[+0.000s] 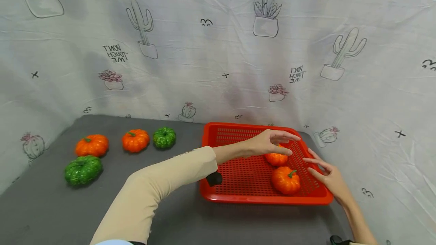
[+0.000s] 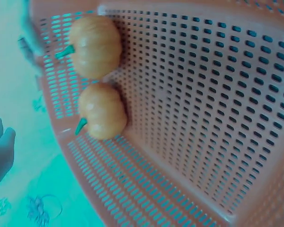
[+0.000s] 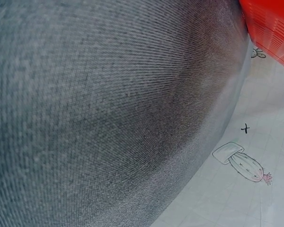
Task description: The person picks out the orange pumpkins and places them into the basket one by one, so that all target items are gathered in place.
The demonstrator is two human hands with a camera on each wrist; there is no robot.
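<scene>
Two orange pumpkins lie in a red perforated plastic basket (image 1: 238, 199), toward its right side. The front pumpkin (image 1: 285, 181) shows its green stem; the rear pumpkin (image 1: 276, 159) is partly covered by my left hand (image 1: 269, 141). That hand reaches across above the basket, fingers extended and thumb apart, holding nothing. In the left wrist view, the same two pumpkins (image 2: 95, 47) sit against one basket wall. My right hand (image 1: 328, 179) is at the right rim, fingers spread and slightly bent, gripping nothing.
On the grey table (image 1: 136, 196) to the left are a large orange pumpkin (image 1: 92, 145), a smaller orange pumpkin (image 1: 135, 141), a dark green pumpkin (image 1: 83, 170) and a small green pumpkin (image 1: 164, 138). A cactus-print cloth (image 1: 190, 67) hangs behind and beside the table.
</scene>
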